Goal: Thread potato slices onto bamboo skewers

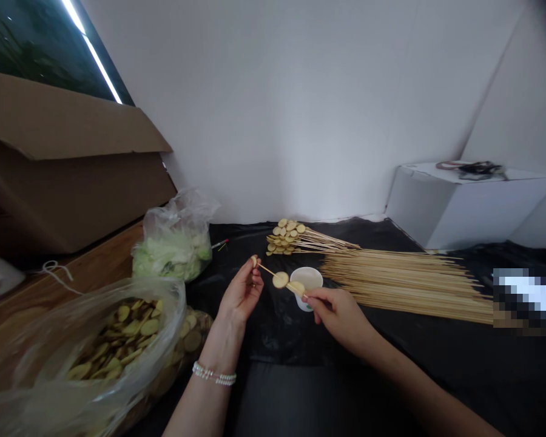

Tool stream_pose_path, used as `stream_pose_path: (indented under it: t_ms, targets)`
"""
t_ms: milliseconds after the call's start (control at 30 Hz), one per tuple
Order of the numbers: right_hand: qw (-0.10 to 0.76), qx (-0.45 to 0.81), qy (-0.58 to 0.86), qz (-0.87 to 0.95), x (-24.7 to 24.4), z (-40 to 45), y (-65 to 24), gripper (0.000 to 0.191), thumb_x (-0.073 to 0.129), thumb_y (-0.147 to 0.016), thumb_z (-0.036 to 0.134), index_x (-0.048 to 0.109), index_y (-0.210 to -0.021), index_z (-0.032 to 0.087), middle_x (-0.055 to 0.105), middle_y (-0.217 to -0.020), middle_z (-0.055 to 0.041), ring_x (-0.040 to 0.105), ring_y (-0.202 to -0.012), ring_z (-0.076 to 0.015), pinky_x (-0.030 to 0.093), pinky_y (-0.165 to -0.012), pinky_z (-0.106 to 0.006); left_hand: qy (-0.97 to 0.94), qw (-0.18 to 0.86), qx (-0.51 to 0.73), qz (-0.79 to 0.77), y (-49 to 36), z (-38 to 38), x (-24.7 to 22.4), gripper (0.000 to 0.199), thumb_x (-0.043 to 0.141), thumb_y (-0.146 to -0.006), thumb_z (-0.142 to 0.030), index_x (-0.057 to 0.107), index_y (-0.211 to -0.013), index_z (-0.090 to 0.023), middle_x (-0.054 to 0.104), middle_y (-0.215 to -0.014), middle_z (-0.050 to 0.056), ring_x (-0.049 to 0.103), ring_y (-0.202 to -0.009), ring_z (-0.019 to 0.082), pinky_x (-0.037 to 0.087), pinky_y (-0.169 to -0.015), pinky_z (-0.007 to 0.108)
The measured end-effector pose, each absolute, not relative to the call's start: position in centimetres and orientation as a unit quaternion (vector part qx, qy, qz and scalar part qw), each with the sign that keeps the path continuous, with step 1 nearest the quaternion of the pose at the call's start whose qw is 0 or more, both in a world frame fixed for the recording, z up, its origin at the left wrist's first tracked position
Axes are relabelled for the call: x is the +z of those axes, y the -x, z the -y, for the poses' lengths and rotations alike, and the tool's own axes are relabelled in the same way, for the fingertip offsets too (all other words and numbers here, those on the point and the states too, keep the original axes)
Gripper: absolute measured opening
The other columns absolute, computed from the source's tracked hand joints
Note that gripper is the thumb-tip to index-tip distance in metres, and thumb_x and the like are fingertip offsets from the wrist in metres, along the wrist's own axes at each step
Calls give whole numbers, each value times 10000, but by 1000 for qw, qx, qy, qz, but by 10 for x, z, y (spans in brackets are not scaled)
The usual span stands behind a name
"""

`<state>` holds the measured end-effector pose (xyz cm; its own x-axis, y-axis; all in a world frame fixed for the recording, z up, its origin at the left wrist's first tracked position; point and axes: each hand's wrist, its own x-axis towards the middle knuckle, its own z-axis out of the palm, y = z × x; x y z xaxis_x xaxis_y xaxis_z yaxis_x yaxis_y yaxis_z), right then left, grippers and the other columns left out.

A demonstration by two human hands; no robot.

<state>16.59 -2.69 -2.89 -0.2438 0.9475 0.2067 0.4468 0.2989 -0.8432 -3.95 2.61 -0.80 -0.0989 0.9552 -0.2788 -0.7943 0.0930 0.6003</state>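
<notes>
My left hand [242,290] pinches a small pale potato slice [254,261] at the tip of a thin wooden skewer [266,269]. Farther along the stick sits a round potato slice [280,280], and another slice [296,289] lies close to my right fingers. My right hand [337,315] is closed on the skewer beside that slice; its lower end is hidden by the hand. Just behind the slices stands a white paper cup [310,277]. Beyond it, a pile of threaded potato skewers [286,235] rests on the black sheet [273,346].
Loose bamboo skewers [404,279] lie in a wide bundle to the right. At left are an open plastic bag of potato slices [131,331], a bag of cut greens [173,246] and a cardboard box [73,188]. A white box [455,209] stands against the wall.
</notes>
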Motion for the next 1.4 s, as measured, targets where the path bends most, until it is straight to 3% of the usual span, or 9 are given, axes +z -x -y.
stream_pose_path:
  t_ms: [567, 1400]
  targets:
    - [378, 334, 481, 717, -30, 27, -166, 278, 470, -857, 329, 689, -734, 208, 568, -515, 22, 505, -506, -129, 319, -529, -234, -169, 595, 692, -371, 40, -27, -10, 87, 629, -784, -75, 668, -857, -102, 689, -763, 54, 556, -488, 31, 448, -408, 95]
    - [377, 327, 486, 717, -28, 28, -165, 271, 471, -857, 298, 704, -760, 202, 576, -525, 21, 509, -522, -123, 325, -541, -230, -154, 609, 688, -365, 40, -26, -9, 60, 618, -797, -81, 666, -832, -88, 687, -784, 51, 528, -474, 15, 426, -387, 87]
